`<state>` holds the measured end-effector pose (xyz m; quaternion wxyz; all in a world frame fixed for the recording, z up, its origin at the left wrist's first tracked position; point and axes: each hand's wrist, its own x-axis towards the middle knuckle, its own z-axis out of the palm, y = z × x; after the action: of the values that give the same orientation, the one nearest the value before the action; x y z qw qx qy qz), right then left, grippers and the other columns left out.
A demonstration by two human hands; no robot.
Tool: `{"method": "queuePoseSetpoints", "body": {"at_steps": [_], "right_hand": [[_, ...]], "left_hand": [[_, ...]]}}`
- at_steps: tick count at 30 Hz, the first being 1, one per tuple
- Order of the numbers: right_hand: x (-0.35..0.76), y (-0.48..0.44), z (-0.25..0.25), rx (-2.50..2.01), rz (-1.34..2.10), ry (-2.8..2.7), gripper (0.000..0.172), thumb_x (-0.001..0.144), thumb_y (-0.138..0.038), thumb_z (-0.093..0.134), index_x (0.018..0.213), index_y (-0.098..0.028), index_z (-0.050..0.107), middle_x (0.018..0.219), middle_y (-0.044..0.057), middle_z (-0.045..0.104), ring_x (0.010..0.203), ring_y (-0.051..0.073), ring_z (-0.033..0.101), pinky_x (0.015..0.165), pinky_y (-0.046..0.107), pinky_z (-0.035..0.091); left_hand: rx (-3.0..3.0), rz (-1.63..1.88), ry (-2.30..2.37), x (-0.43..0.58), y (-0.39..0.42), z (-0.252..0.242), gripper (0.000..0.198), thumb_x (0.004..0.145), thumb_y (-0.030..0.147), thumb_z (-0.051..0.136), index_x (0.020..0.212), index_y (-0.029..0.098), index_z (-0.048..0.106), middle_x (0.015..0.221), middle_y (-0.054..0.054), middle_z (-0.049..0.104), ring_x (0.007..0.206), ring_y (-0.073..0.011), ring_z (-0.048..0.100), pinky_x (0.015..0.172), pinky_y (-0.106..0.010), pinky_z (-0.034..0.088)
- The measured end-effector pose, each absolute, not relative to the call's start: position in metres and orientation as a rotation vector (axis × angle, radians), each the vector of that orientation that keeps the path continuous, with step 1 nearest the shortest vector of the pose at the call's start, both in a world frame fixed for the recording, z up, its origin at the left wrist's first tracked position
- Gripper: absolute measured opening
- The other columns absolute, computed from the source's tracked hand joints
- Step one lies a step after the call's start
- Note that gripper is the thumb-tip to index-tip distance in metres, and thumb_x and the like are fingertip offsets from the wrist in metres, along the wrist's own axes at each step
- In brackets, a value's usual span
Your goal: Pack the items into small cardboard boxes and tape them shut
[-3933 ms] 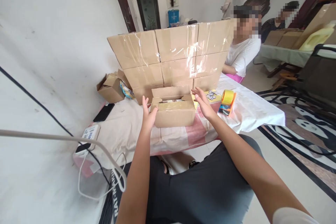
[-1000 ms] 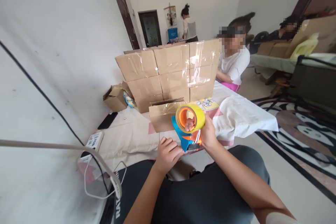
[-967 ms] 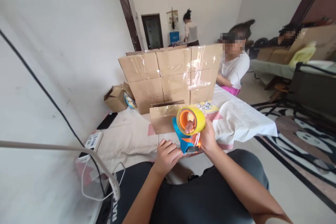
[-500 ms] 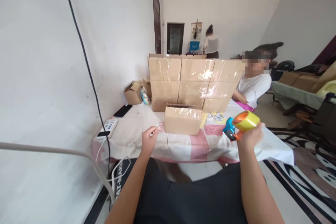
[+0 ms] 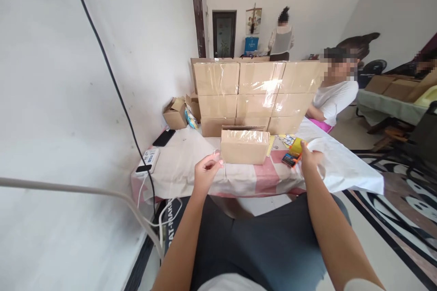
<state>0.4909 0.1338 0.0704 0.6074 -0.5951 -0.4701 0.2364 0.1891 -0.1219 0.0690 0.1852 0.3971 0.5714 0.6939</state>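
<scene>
A small cardboard box (image 5: 244, 149) stands on the cloth-covered table before me, with shiny clear tape along its top. My left hand (image 5: 206, 170) is at the box's lower left edge. Its thumb and forefinger are curled towards each other, with a thin glint of clear tape at the tips. To the right, a tape dispenser (image 5: 292, 159) with a yellow roll, orange frame and blue-black front rests low at the tabletop. My right hand (image 5: 310, 158) is against its right side, with the thumb and fingers apart. The hand partly hides the dispenser's handle.
A stack of taped boxes (image 5: 256, 82) rises behind the small box. An opened carton (image 5: 175, 113), a black phone (image 5: 164, 137) and a white power strip (image 5: 149, 160) lie at the left, near a hanging cable. One person (image 5: 336, 93) sits right; another (image 5: 282, 38) stands farther back.
My right hand has lowered the tape dispenser to the table, and its fingers have spread. My left hand has come closer to the small box's side. The view has tilted down.
</scene>
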Motion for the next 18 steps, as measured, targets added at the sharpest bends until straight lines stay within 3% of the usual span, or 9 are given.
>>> {"method": "queuePoseSetpoints", "body": {"at_steps": [3,5,6,7,8,10,11,13,18], "right_hand": [[0.472,0.095,0.094,-1.263,0.442,-1.2,0.048,0.079,-0.06,0.068,0.105,-0.021,0.058,0.107,0.017,0.061,0.102,0.033,0.06,0.091,0.048,0.052],[0.443,0.057,0.111,-1.059,0.459,-1.488,0.038,0.081,-0.057,0.068,0.099,-0.023,0.065,0.101,0.013,0.063,0.092,0.028,0.061,0.089,0.044,0.053],[0.425,0.036,0.119,-0.798,0.47,-1.83,0.037,0.087,-0.053,0.064,0.109,-0.022,0.066,0.108,0.014,0.062,0.096,0.029,0.06,0.09,0.047,0.051],[0.406,0.016,0.126,-0.658,0.47,-1.977,0.038,0.084,-0.051,0.07,0.111,-0.025,0.068,0.114,0.012,0.062,0.101,0.028,0.06,0.094,0.046,0.05],[0.387,-0.002,0.133,-0.548,0.459,-2.106,0.036,0.081,-0.048,0.076,0.111,-0.028,0.07,0.119,0.009,0.061,0.11,0.028,0.059,0.099,0.045,0.047],[0.355,-0.032,0.143,-0.359,0.273,-2.41,0.023,0.089,-0.039,0.071,0.109,-0.027,0.07,0.126,0.009,0.06,0.118,0.03,0.053,0.101,0.049,0.041],[0.343,-0.042,0.146,-0.301,0.198,-2.502,0.013,0.094,-0.033,0.066,0.103,-0.025,0.071,0.125,0.009,0.061,0.118,0.029,0.052,0.099,0.049,0.039],[0.329,-0.055,0.15,-0.24,0.056,-2.611,0.013,0.099,-0.024,0.057,0.093,-0.021,0.069,0.119,0.009,0.064,0.114,0.028,0.051,0.094,0.047,0.037],[0.336,-0.056,0.161,-0.229,-0.061,-2.522,0.015,0.1,-0.015,0.05,0.097,-0.019,0.064,0.105,0.009,0.066,0.106,0.025,0.054,0.091,0.045,0.036]], "left_hand": [[1.198,1.906,1.631,0.187,-0.13,0.067,0.041,0.08,0.04,0.071,0.111,0.014,0.074,0.063,-0.001,0.07,0.062,-0.0161,0.065,0.064,-0.027,0.047],[1.265,1.852,1.644,0.187,-0.134,0.066,0.036,0.081,0.038,0.072,0.11,0.017,0.075,0.066,-0.001,0.071,0.056,-0.0127,0.057,0.059,-0.026,0.044],[1.314,1.809,1.651,0.187,-0.135,0.065,0.034,0.081,0.036,0.072,0.109,0.018,0.076,0.068,0.0,0.072,0.052,-0.0112,0.052,0.058,-0.025,0.042],[1.373,1.759,1.657,0.187,-0.136,0.064,0.032,0.08,0.035,0.072,0.109,0.021,0.077,0.069,0.0,0.073,0.05,-0.0101,0.048,0.057,-0.025,0.041],[1.434,1.706,1.662,0.187,-0.136,0.063,0.03,0.08,0.033,0.073,0.108,0.023,0.078,0.071,0.001,0.073,0.05,-0.0095,0.046,0.058,-0.025,0.041],[1.533,1.62,1.681,0.186,-0.136,0.062,0.022,0.078,0.029,0.073,0.099,0.026,0.08,0.073,0.002,0.073,0.052,-0.0099,0.047,0.062,-0.025,0.042],[1.558,1.596,1.697,0.186,-0.136,0.06,0.017,0.078,0.028,0.072,0.093,0.026,0.08,0.073,0.002,0.073,0.054,-0.0104,0.049,0.064,-0.026,0.042],[1.555,1.586,1.728,0.184,-0.136,0.056,0.012,0.08,0.027,0.068,0.087,0.024,0.078,0.073,0.002,0.073,0.056,-0.0109,0.052,0.064,-0.025,0.042],[1.383,1.532,1.836,0.172,-0.13,0.041,0.032,0.086,0.039,0.066,0.109,0.017,0.071,0.054,0.003,0.064,0.049,-0.0151,0.057,0.058,-0.026,0.046]]}}
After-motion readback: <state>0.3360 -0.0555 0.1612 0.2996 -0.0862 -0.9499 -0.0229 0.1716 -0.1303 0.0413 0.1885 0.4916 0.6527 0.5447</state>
